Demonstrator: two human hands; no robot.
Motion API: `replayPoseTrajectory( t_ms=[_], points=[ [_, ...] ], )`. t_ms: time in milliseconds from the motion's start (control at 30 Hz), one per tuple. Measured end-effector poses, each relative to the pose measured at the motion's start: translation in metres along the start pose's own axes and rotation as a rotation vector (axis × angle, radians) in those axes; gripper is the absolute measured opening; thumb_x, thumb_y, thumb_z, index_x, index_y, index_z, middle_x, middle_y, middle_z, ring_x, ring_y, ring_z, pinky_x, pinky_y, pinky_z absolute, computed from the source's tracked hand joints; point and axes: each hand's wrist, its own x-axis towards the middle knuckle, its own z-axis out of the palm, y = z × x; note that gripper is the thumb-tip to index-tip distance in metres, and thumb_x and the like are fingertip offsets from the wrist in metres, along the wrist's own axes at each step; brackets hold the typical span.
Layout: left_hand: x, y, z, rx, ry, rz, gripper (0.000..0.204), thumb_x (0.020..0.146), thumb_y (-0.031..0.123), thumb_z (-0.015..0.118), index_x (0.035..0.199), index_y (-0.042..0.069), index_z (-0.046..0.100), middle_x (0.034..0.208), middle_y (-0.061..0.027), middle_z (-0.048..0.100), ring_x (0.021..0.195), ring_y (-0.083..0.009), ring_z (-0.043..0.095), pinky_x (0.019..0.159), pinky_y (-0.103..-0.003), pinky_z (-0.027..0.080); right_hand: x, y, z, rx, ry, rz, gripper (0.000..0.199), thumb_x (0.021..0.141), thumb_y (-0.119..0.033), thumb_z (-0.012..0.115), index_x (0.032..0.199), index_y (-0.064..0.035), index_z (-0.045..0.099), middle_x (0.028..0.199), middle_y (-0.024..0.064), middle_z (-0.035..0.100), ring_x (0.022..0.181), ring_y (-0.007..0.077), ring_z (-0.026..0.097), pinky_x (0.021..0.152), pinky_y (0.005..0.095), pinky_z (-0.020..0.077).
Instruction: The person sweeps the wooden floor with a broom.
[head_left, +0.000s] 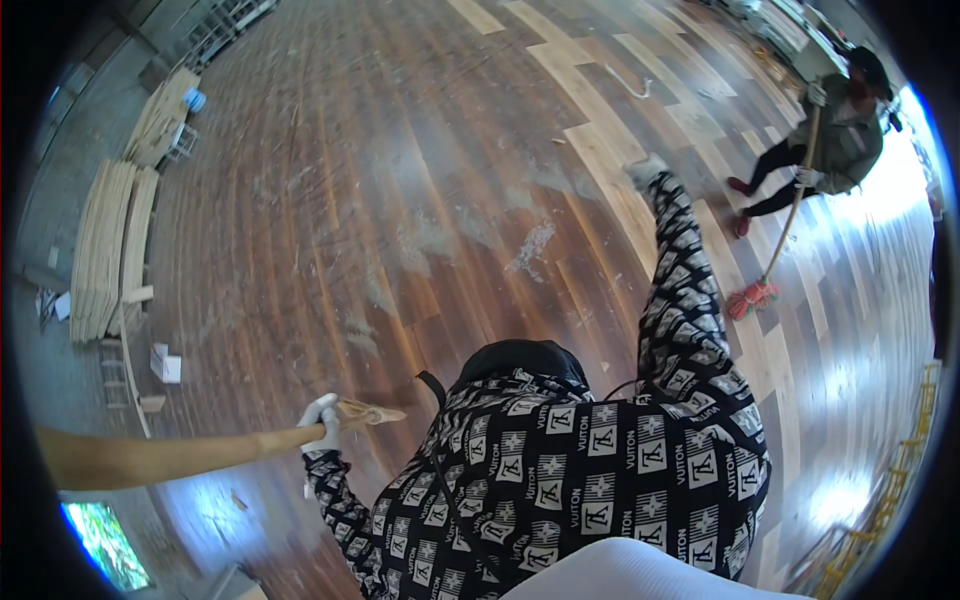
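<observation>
My left hand (pixel 322 418), in a white glove, is closed round a long wooden pole (pixel 190 460). The pole's near part looks thick and runs out past the left rim. Beyond my fingers is a pale brown, wedge-shaped end (pixel 372 412), its kind unclear. My black-and-white patterned clothing (pixel 560 480) fills the lower middle, with a black rounded item (pixel 520 362) at its front. A limb in the same cloth (pixel 690 290) stretches forward, apparently a leg, ending in a pale, blurred shoe (pixel 645 170). My right hand cannot be made out. Ribbed white fabric (pixel 640 572) covers the bottom edge.
A co-worker (pixel 845 140) at the far right holds a mop with a red head (pixel 752 299) on the wood-plank floor (pixel 330 200). Whitish debris (pixel 530 248) lies ahead. Stacked boards (pixel 102 250) line the left side; a yellow frame (pixel 885 510) stands at the lower right.
</observation>
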Motion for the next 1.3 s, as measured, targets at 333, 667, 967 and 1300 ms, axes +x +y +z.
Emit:
replayPoseTrajectory(
  t_ms=[333,667,967,1300],
  points=[
    [-0.100,0.019,0.026,0.173,-0.098,-0.221,0.021,0.090,-0.001,0.052,0.098,0.004,0.071,0.087,-0.0070,0.071,0.081,-0.0154,0.065,0.079,-0.030,0.052,0.004,-0.146,0.133,-0.271,-0.218,-0.301,0.089,0.072,-0.056,0.073,0.134,0.0019,0.045,0.124,0.0229,0.061,0.118,0.0314,0.057,0.098,0.0372,0.0477],
    [-0.188,0.000,0.029,0.053,0.020,-0.702,0.022,0.086,-0.002,0.052,0.101,0.004,0.067,0.081,-0.0040,0.066,0.068,-0.0129,0.062,0.060,-0.029,0.052,-0.251,-0.323,0.181,0.333,-0.633,-1.443,0.068,0.086,-0.052,0.066,0.135,-0.0077,0.053,0.137,0.0162,0.053,0.123,0.0293,0.054,0.103,0.0395,0.0445],
    [-0.186,-0.022,0.063,0.282,-0.062,-0.581,0.023,0.081,0.010,0.055,0.097,0.010,0.072,0.083,-0.0105,0.072,0.085,-0.0220,0.071,0.077,-0.031,0.053,-0.487,-0.276,0.224,0.909,-2.056,-1.029,0.069,0.091,-0.031,0.067,0.141,0.0047,0.035,0.103,0.0160,0.068,0.101,0.0217,0.065,0.087,0.0387,0.0523],
    [-0.171,-0.020,0.110,0.342,-0.200,-0.726,0.026,0.086,0.020,0.054,0.101,0.025,0.074,0.096,-0.0097,0.072,0.094,-0.0283,0.068,0.083,-0.039,0.053,-0.492,-0.256,0.172,0.473,-1.926,-0.803,0.035,0.099,-0.027,0.055,0.078,0.0000,0.064,0.065,0.0037,0.060,0.053,0.0091,0.055,0.052,0.0240,0.0465]
  ],
)
